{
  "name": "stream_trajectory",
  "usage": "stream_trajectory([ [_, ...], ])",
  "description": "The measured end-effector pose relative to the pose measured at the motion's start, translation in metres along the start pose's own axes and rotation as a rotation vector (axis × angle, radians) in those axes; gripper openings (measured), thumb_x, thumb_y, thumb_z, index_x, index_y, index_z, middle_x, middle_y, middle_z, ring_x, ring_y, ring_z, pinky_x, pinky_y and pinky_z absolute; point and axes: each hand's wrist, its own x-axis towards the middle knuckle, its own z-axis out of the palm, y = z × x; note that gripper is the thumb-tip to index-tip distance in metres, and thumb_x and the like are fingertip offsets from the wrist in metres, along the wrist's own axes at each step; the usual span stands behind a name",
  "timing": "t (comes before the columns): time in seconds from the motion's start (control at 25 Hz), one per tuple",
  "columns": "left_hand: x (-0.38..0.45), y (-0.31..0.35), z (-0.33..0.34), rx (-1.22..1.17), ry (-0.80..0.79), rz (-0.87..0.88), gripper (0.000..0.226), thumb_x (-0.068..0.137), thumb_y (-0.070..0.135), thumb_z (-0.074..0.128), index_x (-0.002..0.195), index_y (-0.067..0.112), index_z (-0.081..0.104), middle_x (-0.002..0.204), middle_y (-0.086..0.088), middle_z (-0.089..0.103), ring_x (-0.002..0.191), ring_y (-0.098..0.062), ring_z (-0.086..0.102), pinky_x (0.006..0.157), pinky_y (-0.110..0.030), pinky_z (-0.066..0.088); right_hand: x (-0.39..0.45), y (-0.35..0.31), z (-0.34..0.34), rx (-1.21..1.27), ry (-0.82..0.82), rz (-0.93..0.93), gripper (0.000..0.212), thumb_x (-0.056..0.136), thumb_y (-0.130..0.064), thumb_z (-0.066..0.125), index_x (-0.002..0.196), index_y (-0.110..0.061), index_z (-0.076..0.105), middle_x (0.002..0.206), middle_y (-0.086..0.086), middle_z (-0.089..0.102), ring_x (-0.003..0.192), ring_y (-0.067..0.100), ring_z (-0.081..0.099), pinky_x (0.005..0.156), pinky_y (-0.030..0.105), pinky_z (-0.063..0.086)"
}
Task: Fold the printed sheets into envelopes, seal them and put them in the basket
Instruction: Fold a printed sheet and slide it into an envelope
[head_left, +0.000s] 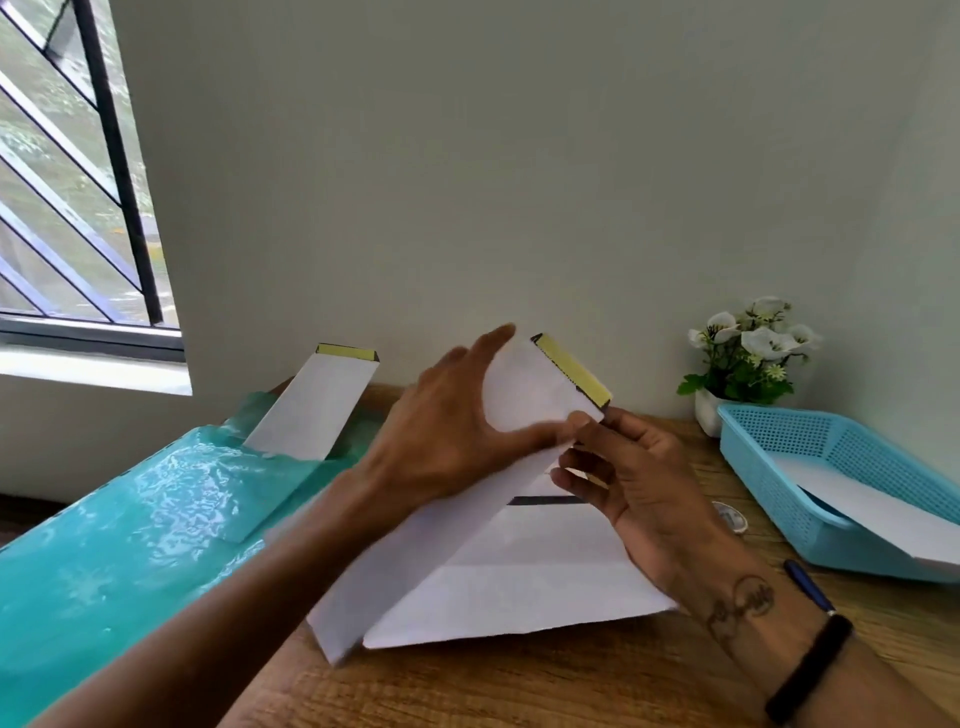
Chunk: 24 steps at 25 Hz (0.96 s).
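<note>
A long white envelope (524, 395) with a yellow adhesive strip and black edge at its top end is held up over the wooden table (519, 680). My left hand (447, 431) grips its upper part from the left. My right hand (639, 488) pinches its right edge below the strip. Under it a folded white printed sheet (519, 587) with a black bar lies flat. Another white envelope (317, 405) sticks up out of a teal plastic bag (130, 530) on the left. The blue basket (774, 457) at the right holds one white envelope (872, 509).
A small white pot of white flowers (748, 358) stands against the wall behind the basket. A blue pen (808, 584) and a small round tape roll (732, 517) lie near the basket. A barred window (72, 171) is at the left.
</note>
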Motion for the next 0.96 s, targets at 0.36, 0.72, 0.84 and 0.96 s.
stream_trajectory([
  [0.36, -0.005, -0.035, 0.031, -0.928, -0.368, -0.494, 0.022, 0.1, 0.016, 0.067, 0.121, 0.02, 0.071, 0.107, -0.009, 0.076, 0.083, -0.022, 0.076, 0.07, -0.029, 0.063, 0.006, 0.011, -0.01, -0.142, 0.03, 0.166, 0.02, 0.099, -0.006, 0.063, 0.102, -0.02, 0.077, 0.09, 0.003, 0.08, 0.068, 0.012, 0.073, 0.066, 0.03, 0.059],
  [0.72, -0.009, -0.036, 0.041, -0.95, -0.273, -0.427, 0.019, 0.1, 0.015, 0.065, 0.114, 0.008, 0.076, 0.1, -0.008, 0.077, 0.074, -0.02, 0.076, 0.067, -0.026, 0.06, 0.014, 0.019, -0.018, -0.176, 0.043, 0.193, 0.025, 0.095, 0.001, 0.063, 0.112, -0.008, 0.079, 0.111, 0.014, 0.079, 0.089, 0.023, 0.074, 0.082, 0.038, 0.063],
  [0.84, -0.01, -0.032, 0.04, -1.0, -0.305, -0.423, 0.027, 0.099, 0.03, 0.067, 0.115, 0.008, 0.076, 0.097, -0.008, 0.079, 0.081, -0.023, 0.078, 0.069, -0.027, 0.061, 0.015, 0.02, -0.017, -0.138, 0.063, 0.191, 0.026, 0.094, 0.006, 0.062, 0.113, -0.002, 0.077, 0.108, 0.016, 0.078, 0.086, 0.023, 0.074, 0.077, 0.034, 0.065],
  [0.96, -0.011, -0.031, 0.043, -1.021, -0.318, -0.427, 0.023, 0.098, 0.026, 0.07, 0.113, 0.01, 0.078, 0.102, -0.01, 0.08, 0.088, -0.024, 0.079, 0.072, -0.028, 0.062, 0.011, 0.018, -0.014, -0.163, 0.068, 0.171, 0.026, 0.095, 0.006, 0.061, 0.113, -0.001, 0.077, 0.104, 0.013, 0.08, 0.084, 0.021, 0.075, 0.076, 0.032, 0.066],
])
